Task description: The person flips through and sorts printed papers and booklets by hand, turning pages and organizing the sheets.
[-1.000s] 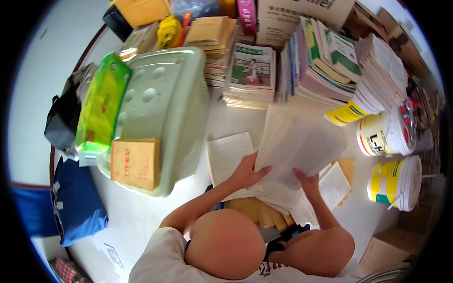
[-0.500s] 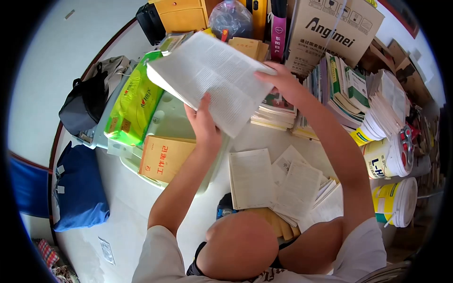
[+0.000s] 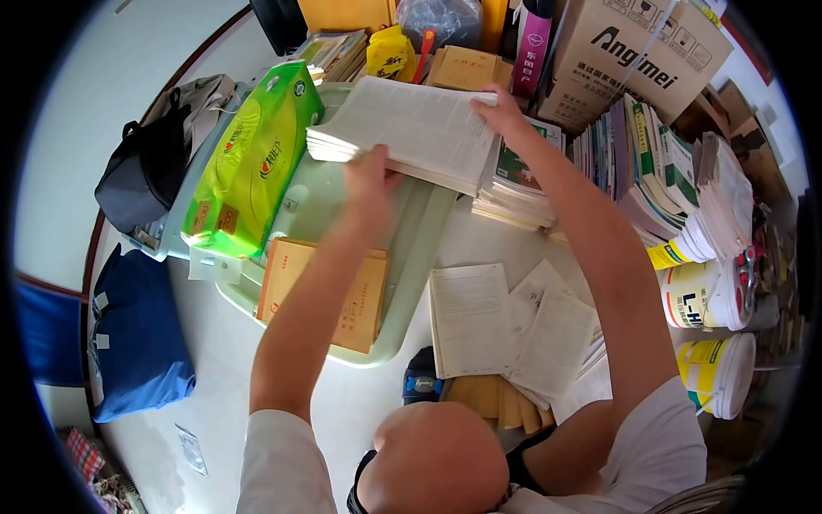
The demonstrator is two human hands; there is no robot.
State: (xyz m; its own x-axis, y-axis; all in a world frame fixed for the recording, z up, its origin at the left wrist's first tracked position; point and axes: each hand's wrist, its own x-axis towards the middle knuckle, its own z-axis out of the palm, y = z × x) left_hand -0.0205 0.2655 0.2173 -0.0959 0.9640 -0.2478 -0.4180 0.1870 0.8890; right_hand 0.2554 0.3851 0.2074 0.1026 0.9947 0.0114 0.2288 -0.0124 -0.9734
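Note:
A thick stack of printed paper (image 3: 411, 124) lies over the far part of the pale green bin lid (image 3: 330, 201). My left hand (image 3: 370, 176), slightly blurred, grips its near edge. At its right end, my right hand (image 3: 503, 116) pinches the far corner. Brown envelope-like booklets (image 3: 355, 300) rest on the near part of the lid, and a green tissue pack (image 3: 257, 158) lies along its left side. On the floor in front of my knees are a booklet of printed pages (image 3: 471, 317) and loose sheets (image 3: 552, 343).
Piles of books (image 3: 651, 163) stand at the right, beside white and yellow buckets (image 3: 719, 368). A large cardboard box (image 3: 638, 60) is behind them. A blue bag (image 3: 141, 338) and a black bag (image 3: 150, 167) lie at the left. A slipper (image 3: 422, 377) shows near my knee.
Both hands have carried the papers up from the floor area to the bin lid. Since the last earlier frame, the stack has levelled out and lies lower against the lid.

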